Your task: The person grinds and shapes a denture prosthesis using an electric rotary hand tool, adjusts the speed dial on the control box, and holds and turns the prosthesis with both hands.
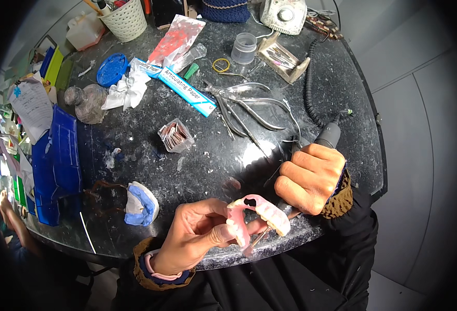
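Note:
My left hand (200,233) pinches a pink denture (273,216) with cream-coloured teeth, thumb on one side of the arch. A dark opening shows near the middle of its curve. My right hand (311,179) is wrapped around a grey rotary handpiece (328,136), whose back end sticks out above the fist. A thin metal bit (260,238) shows beneath the arch, close to the denture; whether it touches is unclear. To the left of my left hand lies a dental cast (142,203) in white and blue.
Pliers (238,103) and thin instruments lie beyond my hands. A small clear box (176,136) holds reddish strips. A blue-white carton (187,92), a blue lid (113,69) and a blue tray (57,166) are farther left. A coiled cord (309,85) runs along the right toward a white control unit (284,15).

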`<action>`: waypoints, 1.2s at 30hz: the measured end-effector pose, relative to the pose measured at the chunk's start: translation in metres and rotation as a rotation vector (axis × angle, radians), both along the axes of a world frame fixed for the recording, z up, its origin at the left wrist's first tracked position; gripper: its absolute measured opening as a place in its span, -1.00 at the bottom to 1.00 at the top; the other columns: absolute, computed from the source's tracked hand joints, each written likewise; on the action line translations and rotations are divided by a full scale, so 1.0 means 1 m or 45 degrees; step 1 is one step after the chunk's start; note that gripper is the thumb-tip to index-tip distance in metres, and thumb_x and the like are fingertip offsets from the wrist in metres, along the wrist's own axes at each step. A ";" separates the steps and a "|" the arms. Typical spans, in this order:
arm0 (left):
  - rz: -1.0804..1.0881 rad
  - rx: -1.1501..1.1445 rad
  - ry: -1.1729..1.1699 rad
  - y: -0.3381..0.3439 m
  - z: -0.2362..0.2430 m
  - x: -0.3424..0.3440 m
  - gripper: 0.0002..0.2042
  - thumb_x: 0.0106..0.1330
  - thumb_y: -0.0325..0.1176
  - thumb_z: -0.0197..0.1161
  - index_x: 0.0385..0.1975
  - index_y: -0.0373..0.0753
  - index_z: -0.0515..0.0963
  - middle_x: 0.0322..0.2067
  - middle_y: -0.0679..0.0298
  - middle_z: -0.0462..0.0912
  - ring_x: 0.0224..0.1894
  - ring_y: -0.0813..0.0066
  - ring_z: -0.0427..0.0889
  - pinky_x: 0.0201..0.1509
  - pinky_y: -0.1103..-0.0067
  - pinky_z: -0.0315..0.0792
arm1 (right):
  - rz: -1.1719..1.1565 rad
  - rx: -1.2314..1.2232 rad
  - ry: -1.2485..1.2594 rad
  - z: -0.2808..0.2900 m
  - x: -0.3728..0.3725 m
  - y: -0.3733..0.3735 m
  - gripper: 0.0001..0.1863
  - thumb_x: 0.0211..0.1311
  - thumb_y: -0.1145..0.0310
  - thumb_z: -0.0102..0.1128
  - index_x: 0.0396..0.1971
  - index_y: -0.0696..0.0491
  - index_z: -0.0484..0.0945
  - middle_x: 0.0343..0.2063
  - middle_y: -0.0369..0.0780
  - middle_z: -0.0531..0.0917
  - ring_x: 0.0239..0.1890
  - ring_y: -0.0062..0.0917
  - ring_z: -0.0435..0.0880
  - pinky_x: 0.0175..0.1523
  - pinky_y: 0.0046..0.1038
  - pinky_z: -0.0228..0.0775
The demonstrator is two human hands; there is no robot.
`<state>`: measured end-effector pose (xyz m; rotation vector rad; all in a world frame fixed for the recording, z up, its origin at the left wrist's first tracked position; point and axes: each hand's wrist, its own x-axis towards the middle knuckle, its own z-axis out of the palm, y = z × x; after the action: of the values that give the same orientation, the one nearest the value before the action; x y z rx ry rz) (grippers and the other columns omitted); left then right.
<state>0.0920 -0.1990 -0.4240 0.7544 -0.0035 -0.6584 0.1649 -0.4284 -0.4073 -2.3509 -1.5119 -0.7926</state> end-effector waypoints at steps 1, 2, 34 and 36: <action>-0.002 -0.001 0.002 0.000 0.000 0.000 -0.82 0.28 -0.56 0.13 -0.14 -0.42 0.42 -0.28 0.05 0.62 -0.11 0.32 0.62 -0.03 0.51 0.50 | 0.015 0.005 -0.028 -0.001 0.000 -0.001 -0.63 -0.24 0.01 0.09 -0.77 0.01 0.30 -0.79 -0.36 0.22 -0.76 -0.62 0.29 -0.67 -0.57 0.03; -0.014 -0.029 -0.006 0.000 0.000 0.001 -0.82 0.28 -0.56 0.13 -0.14 -0.42 0.42 -0.28 0.05 0.62 -0.08 0.30 0.61 0.00 0.51 0.49 | 0.014 0.004 -0.026 -0.001 0.000 0.000 -0.63 -0.24 0.01 0.09 -0.77 0.01 0.30 -0.79 -0.36 0.22 -0.76 -0.62 0.29 -0.67 -0.57 0.03; -0.014 -0.024 -0.047 0.000 0.000 0.000 -0.62 0.20 -0.25 0.29 -0.15 -0.41 0.40 -0.23 -0.03 0.58 -0.18 0.19 0.64 -0.08 0.36 0.56 | -0.019 0.020 0.064 0.004 0.000 -0.001 -0.46 -0.20 -0.20 0.19 -0.77 0.00 0.30 -0.80 -0.37 0.20 -0.78 -0.60 0.27 -0.67 -0.56 -0.01; 0.022 -0.035 -0.046 -0.002 -0.001 0.000 -0.59 0.20 -0.21 0.29 -0.14 -0.41 0.39 -0.24 -0.02 0.58 -0.18 0.18 0.64 -0.09 0.36 0.56 | -0.093 0.007 0.150 0.007 -0.002 0.000 -0.43 -0.22 -0.25 0.18 -0.78 -0.01 0.27 -0.79 -0.36 0.21 -0.78 -0.58 0.28 -0.67 -0.55 0.00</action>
<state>0.0920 -0.2011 -0.4246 0.7391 -0.0388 -0.6271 0.1634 -0.4284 -0.4002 -2.4153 -1.3819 -0.6603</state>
